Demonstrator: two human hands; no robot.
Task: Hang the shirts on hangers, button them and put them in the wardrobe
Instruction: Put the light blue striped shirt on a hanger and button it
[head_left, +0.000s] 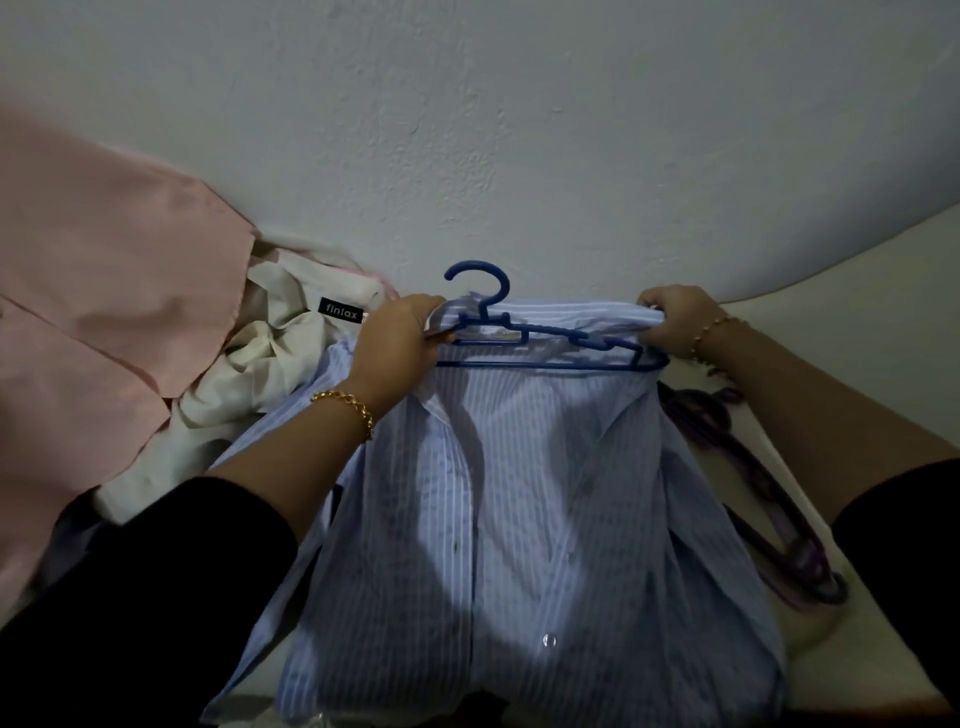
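Figure: head view, fitting a shirt to its hanger. The pale blue striped shirt (524, 499) lies front-up on a white surface (862, 353), its collar end toward the wall (519, 130) and its hem toward the person. A blue plastic hanger (545, 364) sits at the shoulder line, the hook pointing at the wall.

Handling, as a judgement: the cloth looks thin, light and limp. It will sag and slide off the smooth plastic unless both shoulder seams are pulled over the hanger's ends. The best holds are therefore the two shoulder points, then the hook for lifting — never the loose front panels. The hanger is the only stiff part.

Pose: the hands are well apart, one at each shoulder. The left hand (402, 338) is curled round the fabric at the hanger's left end; the right hand (675, 322) pinches a gather of fabric at the right end. Both forearms reach forward over the shirt, a gold bracelet (347, 410) on the left wrist. Whether the hanger's ends are fully inside the shoulders cannot be told.

Beside the shirt: a cream garment (260, 364), pink cloth (104, 291) and purple hangers (769, 499).
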